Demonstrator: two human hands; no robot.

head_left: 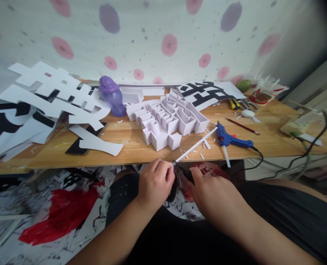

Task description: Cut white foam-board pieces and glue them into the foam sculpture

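Note:
My left hand (155, 183) is closed on the lower end of a thin white strip (198, 144), which slants up to the right over the table's front edge. In my right hand (213, 193) is a black-handled cutting tool (185, 172), its dark tip touching or very near the strip beside my left fingertips. Whether it is scissors or a knife I cannot tell. Just beyond, a white raised-wall letter shape (163, 127) lies on the wooden table (130, 158). A blue glue gun (232, 140) rests right of the strip.
Cut white letter sheets (61, 95) cover the left side, near a purple bottle (112, 96). A black-printed sheet (207, 92), pliers (234, 104), a pencil (242, 126) and a red-white container (265, 94) lie at the back right. A cable trails right. Paper scraps and red plastic (64, 213) lie below.

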